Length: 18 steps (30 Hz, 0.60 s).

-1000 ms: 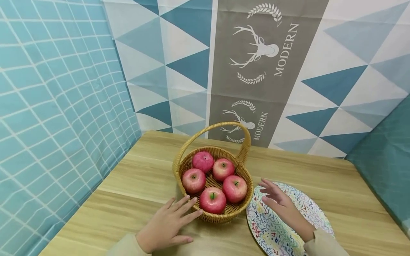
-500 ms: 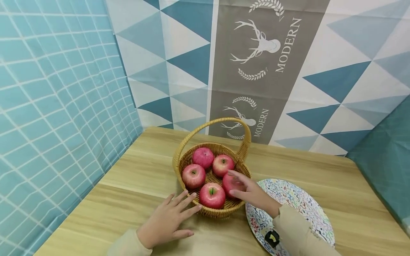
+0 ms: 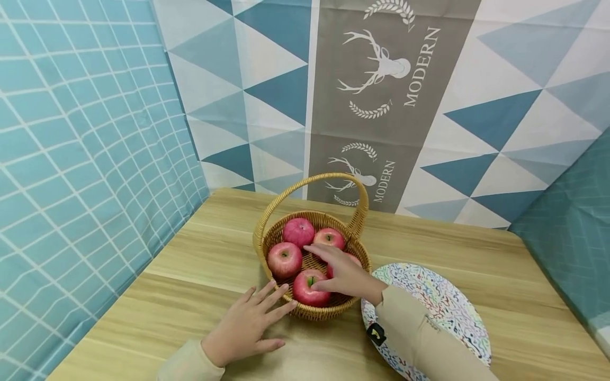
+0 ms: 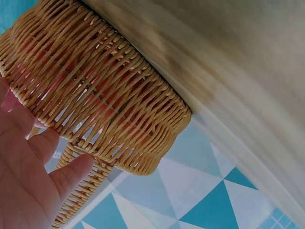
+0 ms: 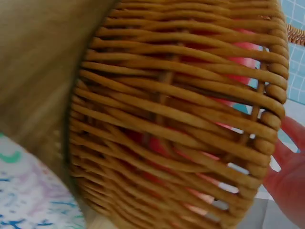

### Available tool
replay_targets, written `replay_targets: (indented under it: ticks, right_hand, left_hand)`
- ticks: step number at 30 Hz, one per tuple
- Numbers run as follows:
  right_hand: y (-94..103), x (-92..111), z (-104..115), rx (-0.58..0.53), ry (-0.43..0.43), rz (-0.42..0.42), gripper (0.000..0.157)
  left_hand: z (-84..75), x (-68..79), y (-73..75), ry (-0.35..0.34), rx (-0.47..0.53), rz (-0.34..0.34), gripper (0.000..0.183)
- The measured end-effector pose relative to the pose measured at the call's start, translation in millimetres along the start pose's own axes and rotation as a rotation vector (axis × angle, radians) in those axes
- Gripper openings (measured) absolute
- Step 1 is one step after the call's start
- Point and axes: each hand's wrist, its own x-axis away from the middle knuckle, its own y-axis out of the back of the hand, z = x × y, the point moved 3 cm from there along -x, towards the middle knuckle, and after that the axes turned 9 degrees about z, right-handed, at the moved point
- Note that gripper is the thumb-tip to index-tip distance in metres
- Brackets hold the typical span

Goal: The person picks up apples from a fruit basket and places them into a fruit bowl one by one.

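A wicker basket [image 3: 316, 314] with a tall handle stands on the wooden table and holds several red apples. My left hand [image 3: 248, 325] has its fingers spread, fingertips at the basket's front left rim; the left wrist view shows this hand [image 4: 28, 176] beside the woven wall [image 4: 105, 95]. Over the basket's inside reaches my right hand [image 3: 345, 272], fingers extended and thumb by the stem of the front apple [image 3: 302, 291]. It partly covers the right apple [image 3: 353, 259]. Whether it touches fruit I cannot tell; the basket hides most of it in the right wrist view.
To the basket's right lies a round plate [image 3: 443, 296] with a multicoloured squiggle pattern, partly under my right sleeve [image 3: 410, 323]. A patterned cloth [image 3: 271, 95] hangs behind the table [image 3: 190, 264], and a blue checked cloth [image 3: 86, 159] hangs at the left.
My right hand has moved left from above the plate, past the right apple, to over the front apple. The left hand has stayed at the rim.
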Motion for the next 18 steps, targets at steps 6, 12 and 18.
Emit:
replay_targets:
  ticks: [6, 12, 18]
  right_hand:
    - [-3.7, -9.7, 1.9, 0.105, -0.017, 0.174, 0.076]
    - [-4.2, -16.9, 8.5, 0.439, -0.042, 0.249, 0.074]
    - [-7.4, -23.6, 11.3, 0.404, -0.093, 0.390, 0.077]
  left_hand:
    - [0.1, 0.7, -2.6, -0.013, -0.006, 0.010, 0.068]
    - [1.2, -0.7, -2.7, -0.021, -0.021, -0.007, 0.070]
    - [0.8, -0.5, -2.8, -0.030, -0.027, -0.005, 0.069]
